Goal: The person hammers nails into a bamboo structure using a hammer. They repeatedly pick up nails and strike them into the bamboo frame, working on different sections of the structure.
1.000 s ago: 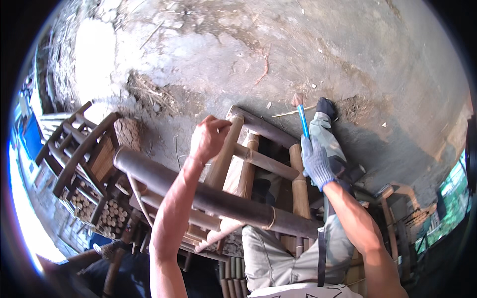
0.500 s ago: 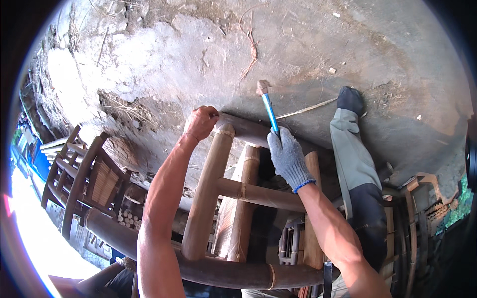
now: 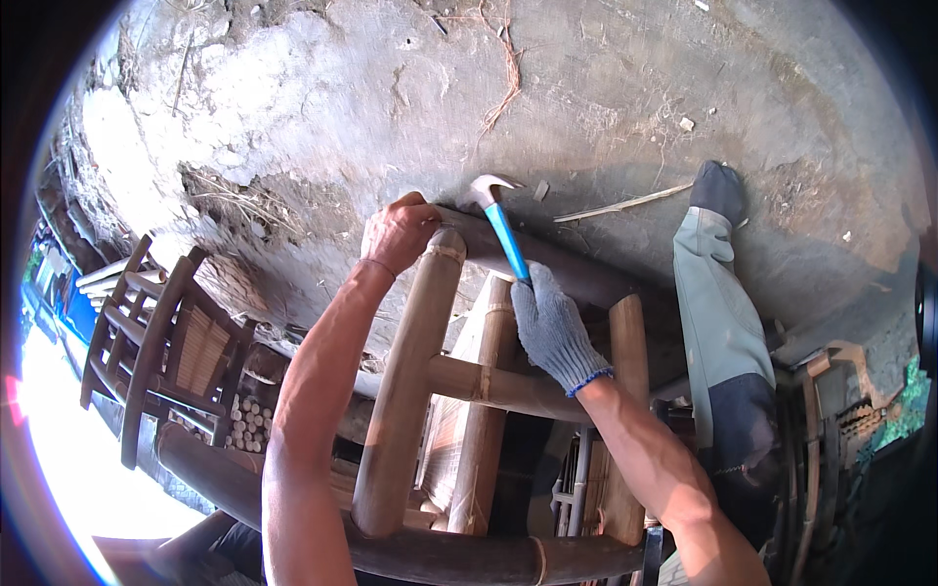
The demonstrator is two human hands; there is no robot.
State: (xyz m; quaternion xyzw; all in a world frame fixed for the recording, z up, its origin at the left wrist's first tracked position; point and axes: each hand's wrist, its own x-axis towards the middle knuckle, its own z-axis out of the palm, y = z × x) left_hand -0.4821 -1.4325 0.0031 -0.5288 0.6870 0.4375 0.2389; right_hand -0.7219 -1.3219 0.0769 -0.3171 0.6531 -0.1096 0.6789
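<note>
A dark bamboo frame with paler bamboo rails (image 3: 410, 391) fills the middle of the view. My left hand (image 3: 399, 234), bare, is closed in a pinch at the left end of its far dark bamboo pole (image 3: 557, 256). Whatever lies between those fingertips is too small or hidden to make out. In a grey knitted glove, my right hand (image 3: 552, 320) grips a claw hammer (image 3: 503, 234) by its blue handle. The steel head hovers near the pole, just right of my left fingers, with its claw pointing right.
A small bamboo chair (image 3: 161, 342) stands at the left, beside stacked cut bamboo ends (image 3: 251, 425). On the right, a trousered leg (image 3: 718, 283) with a dark shoe reaches forward. A thin bamboo strip (image 3: 625, 205) and reddish fibres (image 3: 510, 73) lie on the rough concrete floor (image 3: 606, 98).
The hammer head has swung left, closer to my left hand, and its claw now shows. My right hand has shifted slightly left and nearer to me. My left hand stays at the pole's end.
</note>
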